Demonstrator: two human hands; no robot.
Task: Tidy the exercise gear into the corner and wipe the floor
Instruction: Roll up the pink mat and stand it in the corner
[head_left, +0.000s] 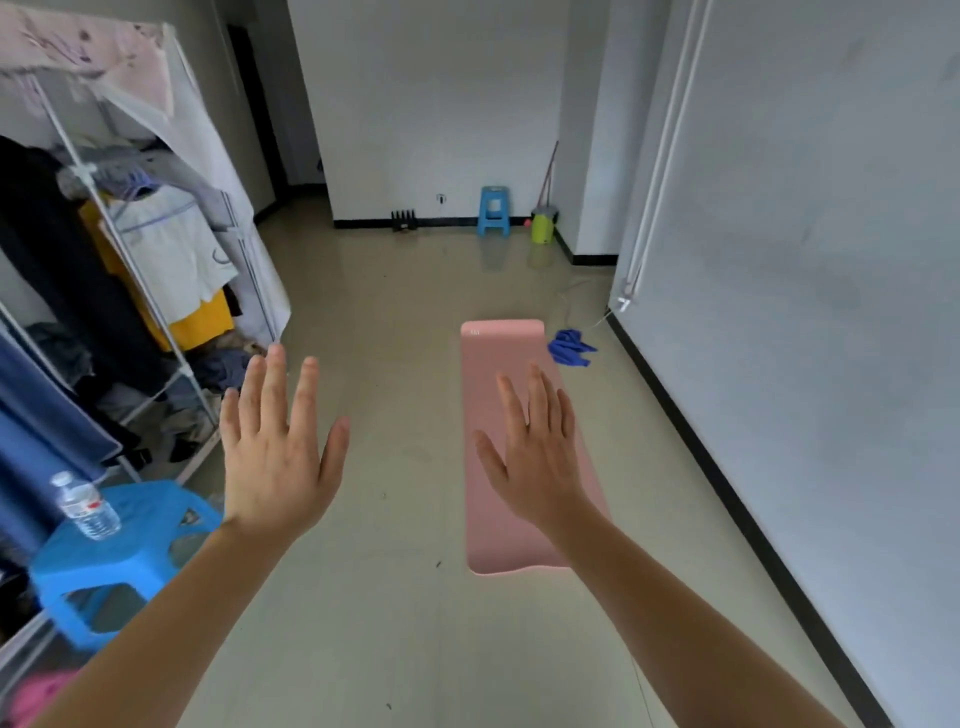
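Pink mat (511, 447) flat on floor, small white corner mark unreadable

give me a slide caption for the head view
Both empty hands, left and right, raised over an unrolled pink yoga mat.

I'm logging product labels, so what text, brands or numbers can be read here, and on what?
Nothing is legible.
Pink exercise mat: small white mark at its far corner, too small to read.
Water bottle on the near blue stool: red-and-white label, blurred.
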